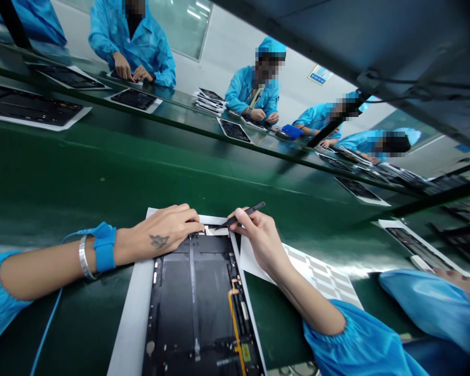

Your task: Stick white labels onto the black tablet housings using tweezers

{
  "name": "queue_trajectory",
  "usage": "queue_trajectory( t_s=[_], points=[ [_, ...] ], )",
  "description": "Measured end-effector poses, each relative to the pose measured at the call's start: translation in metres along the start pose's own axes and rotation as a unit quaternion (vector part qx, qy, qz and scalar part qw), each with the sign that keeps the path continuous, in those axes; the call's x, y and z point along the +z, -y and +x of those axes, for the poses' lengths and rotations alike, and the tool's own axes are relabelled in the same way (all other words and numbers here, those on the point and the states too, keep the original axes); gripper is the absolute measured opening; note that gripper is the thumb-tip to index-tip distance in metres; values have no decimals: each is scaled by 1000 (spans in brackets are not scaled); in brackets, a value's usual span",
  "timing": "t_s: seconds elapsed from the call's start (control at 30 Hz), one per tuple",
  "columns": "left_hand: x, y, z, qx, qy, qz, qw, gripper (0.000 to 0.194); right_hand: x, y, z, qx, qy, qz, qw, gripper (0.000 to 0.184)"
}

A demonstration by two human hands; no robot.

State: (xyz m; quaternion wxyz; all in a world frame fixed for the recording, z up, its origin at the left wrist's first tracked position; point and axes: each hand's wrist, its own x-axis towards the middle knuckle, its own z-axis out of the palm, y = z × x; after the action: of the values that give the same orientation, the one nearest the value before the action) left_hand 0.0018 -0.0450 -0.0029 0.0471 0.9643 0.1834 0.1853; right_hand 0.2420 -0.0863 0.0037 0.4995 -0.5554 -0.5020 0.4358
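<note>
An opened tablet housing [215, 271] with a black interior, flat cables and small parts lies on a white sheet [131, 313] in front of me. My right hand [260, 240] grips black tweezers [246, 213], their tips at a small white strip [215, 231] along the housing's far edge. From the left, my left hand [172, 230] reaches over the housing's far left corner. Its fingers are bent together, with the fingertips at the near end of that strip; whatever they pinch is hidden. A blue wrist strap [105, 246] with a cord is on my left wrist.
A sheet of pale labels [321, 271] lies right of the housing, partly under my right forearm. Beyond the green bench [102, 167] runs a belt carrying other housings [135, 99]. Several co-workers in blue sit across; a co-worker's sleeve [426, 303] is close at right. A shelf [337, 42] overhangs.
</note>
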Motion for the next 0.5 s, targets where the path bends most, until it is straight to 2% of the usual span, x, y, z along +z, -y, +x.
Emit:
queue_trajectory(
  t_s=[0.1, 0.23, 0.33, 0.5],
  points=[
    [1, 2, 1, 1, 6, -10, 1000, 39, -2, -2, 0, -19, 2, -37, 999, 43],
    [0, 2, 1, -8, 9, -14, 1000, 40, -5, -2, -2, -61, -26, -112, 992, 41],
    [0, 2, 1, 2, 0, -12, 1000, 39, -4, 2, -6, -107, -40, -122, 986, 39],
    [-1, 1, 0, 15, -17, -15, 1000, 31, 4, 5, -11, -197, 38, -172, 964, 33]
  ],
)
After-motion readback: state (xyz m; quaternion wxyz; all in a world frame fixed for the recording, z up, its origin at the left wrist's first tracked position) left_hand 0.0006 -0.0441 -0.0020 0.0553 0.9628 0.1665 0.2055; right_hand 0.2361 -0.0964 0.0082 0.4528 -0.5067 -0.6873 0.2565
